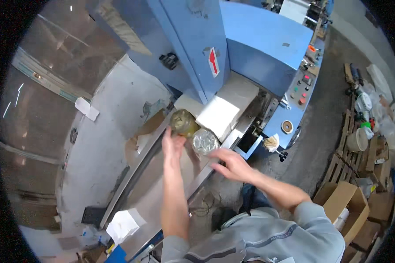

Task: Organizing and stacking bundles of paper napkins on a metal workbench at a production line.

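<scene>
My left hand (173, 143) grips the lower side of a round yellowish-green jar (183, 122) on the metal bench (151, 184) of a blue machine (232, 39). Just right of it lies a second round object with a shiny foil-like top (204, 141). My right hand (232, 164) hovers beside that shiny object with fingers spread; whether it touches it I cannot tell. A stack of white sheets (219, 115) sits just behind both round things.
A control panel with coloured buttons (303, 90) is on the machine's right side. White paper (123, 223) lies at the bench's near end. Wooden pallets (344, 149), buckets (357, 140) and an open cardboard box (344, 201) stand at the right.
</scene>
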A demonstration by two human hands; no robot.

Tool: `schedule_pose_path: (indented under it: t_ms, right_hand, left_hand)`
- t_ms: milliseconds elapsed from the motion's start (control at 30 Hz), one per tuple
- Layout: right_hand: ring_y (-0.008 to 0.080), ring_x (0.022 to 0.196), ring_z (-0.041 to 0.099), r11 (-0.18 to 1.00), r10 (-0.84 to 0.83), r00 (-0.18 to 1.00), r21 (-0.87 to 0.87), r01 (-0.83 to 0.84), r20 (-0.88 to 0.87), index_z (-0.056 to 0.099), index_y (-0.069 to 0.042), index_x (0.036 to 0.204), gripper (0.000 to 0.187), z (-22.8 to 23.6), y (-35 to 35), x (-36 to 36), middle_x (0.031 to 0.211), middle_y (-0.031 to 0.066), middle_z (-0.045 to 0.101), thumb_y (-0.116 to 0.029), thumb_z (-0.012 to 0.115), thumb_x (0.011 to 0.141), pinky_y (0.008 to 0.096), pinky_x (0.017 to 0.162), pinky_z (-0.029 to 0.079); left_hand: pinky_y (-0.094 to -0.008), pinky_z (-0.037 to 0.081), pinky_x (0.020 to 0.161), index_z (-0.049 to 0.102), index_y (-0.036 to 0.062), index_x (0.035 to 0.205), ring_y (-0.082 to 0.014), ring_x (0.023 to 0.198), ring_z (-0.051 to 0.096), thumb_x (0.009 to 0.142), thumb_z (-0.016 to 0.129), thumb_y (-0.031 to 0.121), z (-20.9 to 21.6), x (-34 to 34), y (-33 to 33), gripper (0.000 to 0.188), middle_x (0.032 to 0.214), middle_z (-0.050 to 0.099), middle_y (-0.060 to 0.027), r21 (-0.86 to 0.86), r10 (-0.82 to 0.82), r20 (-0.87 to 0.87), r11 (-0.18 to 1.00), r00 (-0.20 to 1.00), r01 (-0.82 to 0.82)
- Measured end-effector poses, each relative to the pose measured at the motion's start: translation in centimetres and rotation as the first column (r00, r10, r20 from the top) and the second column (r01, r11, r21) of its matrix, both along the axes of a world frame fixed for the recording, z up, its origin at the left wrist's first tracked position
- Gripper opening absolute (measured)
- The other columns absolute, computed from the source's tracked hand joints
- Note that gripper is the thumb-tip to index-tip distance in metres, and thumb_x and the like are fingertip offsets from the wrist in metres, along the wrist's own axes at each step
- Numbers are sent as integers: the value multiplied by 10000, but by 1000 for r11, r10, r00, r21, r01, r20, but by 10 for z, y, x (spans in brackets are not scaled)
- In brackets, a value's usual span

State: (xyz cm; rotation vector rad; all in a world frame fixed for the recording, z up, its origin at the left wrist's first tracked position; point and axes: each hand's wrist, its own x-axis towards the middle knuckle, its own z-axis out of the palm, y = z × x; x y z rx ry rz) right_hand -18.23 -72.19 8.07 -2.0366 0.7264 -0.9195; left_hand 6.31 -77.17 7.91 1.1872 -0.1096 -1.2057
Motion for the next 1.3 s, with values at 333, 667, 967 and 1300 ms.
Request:
schedule_pose_path:
  t_ms: [333, 667, 967, 1300]
  right_hand:
    - [393, 1039, 535, 770, -6, 854, -548, -327, -519, 583, -38, 1218, 608, -16, -88, 66, 1129, 277, 533, -191, 727, 648, 407, 853, 474]
    - [422, 1184, 482, 957, 211, 971, -179, -228, -110, 448, -71, 1374, 851, 77, -66, -15, 1230, 225, 493, -281, 834, 646, 454, 966, 456]
    - [259, 1225, 532, 863, -100, 976, 504, -11, 192, 462, -22, 1390, 933, 36, -45, -163, 1321, 164, 535, -295, 892, 608, 373, 1044, 409]
    - [245, 1163, 538, 911, -155, 988, 387, 143, -1, 471, -29, 1380, 943, 8, -54, -166, 1264, 123, 543, -254, 898, 570, 355, 1024, 406]
  left_hand:
    - [-402, 538, 902, 480, -18, 1285, -279, 1116, 619, 964, 591, 409, -65, 37, 77, 546, 1194, 622, -213, 59, -22, 238, 998, 971, 8]
    - [-314, 536, 784, 588, 27, 1236, -157, 961, 641, 1013, 500, 399, -42, -55, 71, 443, 1130, 637, -72, 41, -184, 377, 982, 908, 182]
    - [-405, 395, 1037, 401, -121, 1339, -387, 1189, 547, 878, 668, 361, -16, -132, -53, 719, 1257, 559, -298, 184, -234, 912, 967, 337, 176]
    - [-398, 424, 1016, 463, -105, 1278, -378, 1154, 578, 779, 616, 237, -9, -138, -61, 624, 1212, 587, -291, 315, -349, 846, 937, 402, 152]
